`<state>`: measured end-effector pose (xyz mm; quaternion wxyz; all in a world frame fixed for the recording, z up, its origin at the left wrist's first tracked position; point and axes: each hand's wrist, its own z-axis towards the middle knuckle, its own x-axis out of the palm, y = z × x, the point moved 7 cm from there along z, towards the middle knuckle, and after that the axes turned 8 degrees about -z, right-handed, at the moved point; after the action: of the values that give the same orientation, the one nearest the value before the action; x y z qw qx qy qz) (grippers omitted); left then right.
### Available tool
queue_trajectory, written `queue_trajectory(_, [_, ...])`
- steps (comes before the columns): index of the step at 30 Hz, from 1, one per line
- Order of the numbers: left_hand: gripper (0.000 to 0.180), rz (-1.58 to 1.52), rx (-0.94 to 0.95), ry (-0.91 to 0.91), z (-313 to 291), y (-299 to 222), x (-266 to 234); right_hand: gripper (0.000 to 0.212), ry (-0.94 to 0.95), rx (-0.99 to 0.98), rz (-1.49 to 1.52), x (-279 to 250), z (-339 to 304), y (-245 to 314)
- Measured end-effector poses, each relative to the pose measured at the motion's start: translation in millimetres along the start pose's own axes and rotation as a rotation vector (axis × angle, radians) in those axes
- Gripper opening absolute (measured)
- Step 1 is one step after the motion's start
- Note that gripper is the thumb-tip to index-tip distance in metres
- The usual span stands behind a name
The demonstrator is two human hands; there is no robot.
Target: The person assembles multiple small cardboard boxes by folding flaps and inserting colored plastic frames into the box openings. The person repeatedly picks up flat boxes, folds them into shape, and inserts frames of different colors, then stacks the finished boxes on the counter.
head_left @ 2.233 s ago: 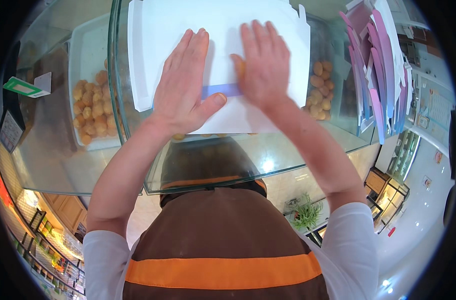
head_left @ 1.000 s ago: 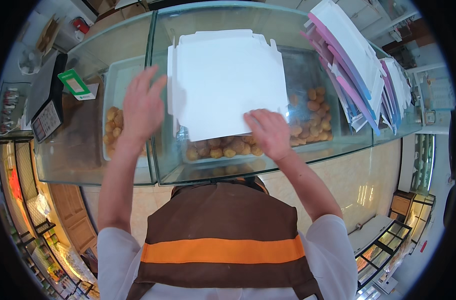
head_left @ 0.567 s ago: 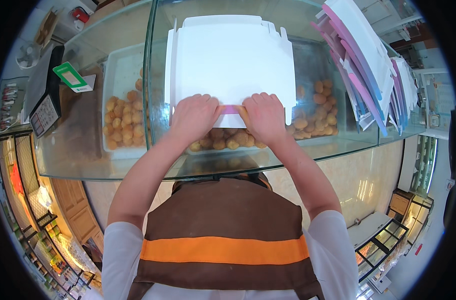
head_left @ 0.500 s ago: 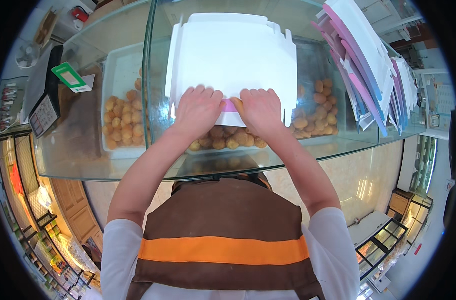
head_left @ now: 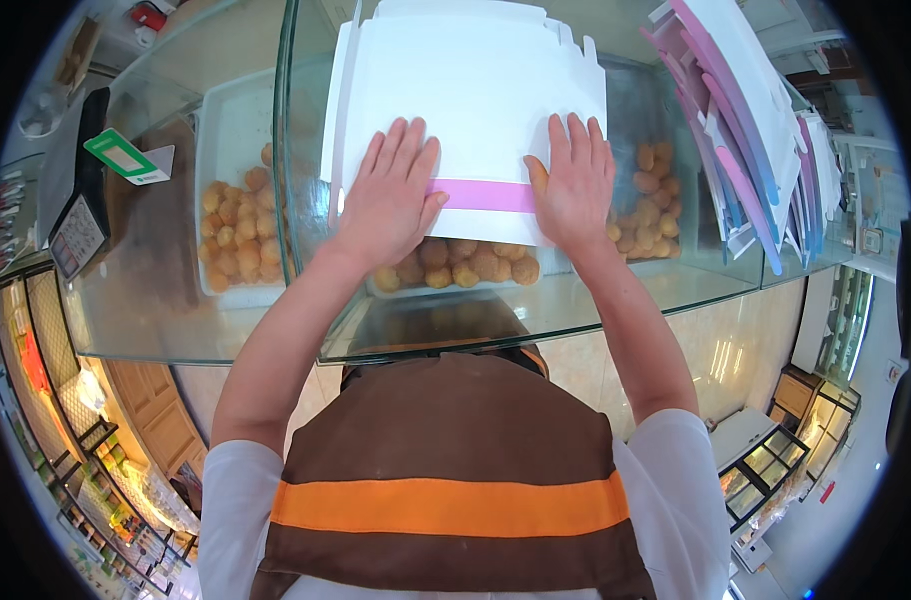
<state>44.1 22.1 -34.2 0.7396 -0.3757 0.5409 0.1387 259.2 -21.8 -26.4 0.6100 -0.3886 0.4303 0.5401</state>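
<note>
A white cardboard box blank (head_left: 466, 100) lies on the glass counter in front of me, its near part folded over so that a pink strip (head_left: 486, 195) shows across it. My left hand (head_left: 391, 190) rests flat on the blank at the left end of this strip, fingers stretched away from me. At the strip's right end my right hand (head_left: 578, 180) lies flat as well, fingers slightly spread and the thumb apart. Neither hand grips anything. Narrow flaps stand up along the blank's left side, and small tabs stick out at its far right corner.
Trays of round golden-brown pastries (head_left: 241, 230) show through the glass counter (head_left: 406, 335). Several folded white, pink and blue box blanks (head_left: 726, 120) are stacked at the right. On the left stand a dark scale-like device with a keypad (head_left: 79, 238) and a green-and-white card stand (head_left: 126, 155).
Both hands have opened from a curled hold near the pink strip and spread apart to its two ends. More of the strip now shows between them.
</note>
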Motion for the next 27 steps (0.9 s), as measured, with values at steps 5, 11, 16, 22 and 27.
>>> queue_trajectory(5, [0.02, -0.186, -0.145, 0.209, 4, -16, -6, 0.048, -0.159, -0.165, 0.28, -39, -17, 18])
queue_trajectory(11, [0.021, -0.541, -0.295, 0.166, 6, -7, -17, 0.028, -0.179, -0.367, 0.262, -27, -36, 60])
queue_trajectory(16, [0.015, -0.151, 0.179, -0.158, -12, -22, -24, 0.019, -0.184, -0.245, 0.317, -39, -30, 56])
queue_trajectory(22, [0.013, -0.095, -0.044, -0.011, 6, -8, -5, 0.016, 0.144, -0.171, 0.321, -16, -3, 47])
queue_trajectory(27, [0.047, -0.339, -0.084, 0.05, 35, 14, -4, 0.025, 0.353, -0.025, 0.261, 9, 31, 52])
